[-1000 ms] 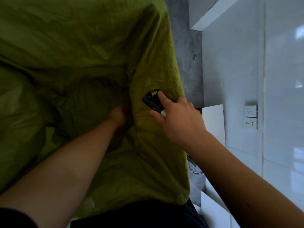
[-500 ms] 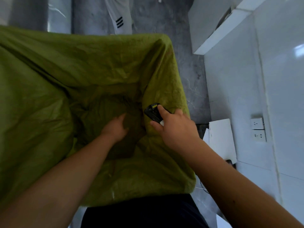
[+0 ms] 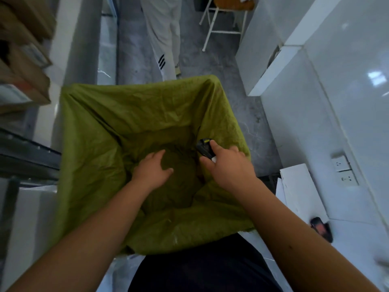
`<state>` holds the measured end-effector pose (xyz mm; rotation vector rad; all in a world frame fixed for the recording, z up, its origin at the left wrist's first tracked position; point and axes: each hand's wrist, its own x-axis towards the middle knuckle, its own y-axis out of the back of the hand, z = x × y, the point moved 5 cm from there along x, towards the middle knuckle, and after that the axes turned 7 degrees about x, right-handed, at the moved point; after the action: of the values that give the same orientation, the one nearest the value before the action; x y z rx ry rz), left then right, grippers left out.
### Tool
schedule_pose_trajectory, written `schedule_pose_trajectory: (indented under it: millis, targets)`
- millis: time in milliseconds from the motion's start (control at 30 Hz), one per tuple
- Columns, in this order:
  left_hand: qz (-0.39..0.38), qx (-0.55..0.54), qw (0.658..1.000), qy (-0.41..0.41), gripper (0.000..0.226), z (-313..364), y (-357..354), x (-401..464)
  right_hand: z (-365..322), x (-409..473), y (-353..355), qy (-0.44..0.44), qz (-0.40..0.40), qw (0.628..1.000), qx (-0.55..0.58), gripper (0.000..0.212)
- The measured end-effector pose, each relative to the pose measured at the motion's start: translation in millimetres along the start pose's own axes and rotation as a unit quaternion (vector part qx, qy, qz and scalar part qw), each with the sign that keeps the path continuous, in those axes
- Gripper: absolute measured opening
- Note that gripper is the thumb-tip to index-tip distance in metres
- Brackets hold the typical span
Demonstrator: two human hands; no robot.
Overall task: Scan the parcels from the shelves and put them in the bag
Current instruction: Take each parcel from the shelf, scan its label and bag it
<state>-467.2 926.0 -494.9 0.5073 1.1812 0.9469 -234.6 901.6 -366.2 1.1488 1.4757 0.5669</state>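
A large green bag (image 3: 147,114) filled the middle of the frame, its mouth spread wide and its thin sides crumpled. The left hand (image 3: 152,170) reached down into it near the centre, fingers spread apart and holding nothing, resting on or just above a rounded bulge in the lining. No parcel showed plainly inside; the bulge may have covered one, but that could not be told. The right hand (image 3: 228,165) was clamped around a black scanner (image 3: 205,147) at the bag's right inner edge. Brown boxes (image 3: 23,66) sat on shelves at the upper left of the frame, blurred. The bag looked soft, light and floppy, likely to sag unless taken by its rim. The boxes seemed stiff cardboard, best gripped across opposite sides.
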Motion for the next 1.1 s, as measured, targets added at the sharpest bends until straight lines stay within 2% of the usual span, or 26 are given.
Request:
schedule_pose_trajectory:
  millis: [267, 667, 867, 1100]
  targets:
    - [0.084, 0.002, 0.996, 0.005, 0.087, 14, 35, -50, 0, -17, 11, 0.039, 0.012, 0.999, 0.027, 0.073]
    - [0.219, -0.017, 0.966, 0.135, 0.083, 49, 25, -178, 7, -24, 9, 0.206, -0.049, 0.977, 0.007, 0.074]
    - [0.279, -0.009, 0.928, 0.244, 0.082, 53, 7, -257, -7, -59, -8, 0.308, -0.092, 0.947, 0.006, 0.073]
    - [0.354, -0.042, 0.848, 0.391, 0.078, 28, -24, -387, -66, -133, -29, 0.446, -0.130, 0.885, -0.010, 0.070]
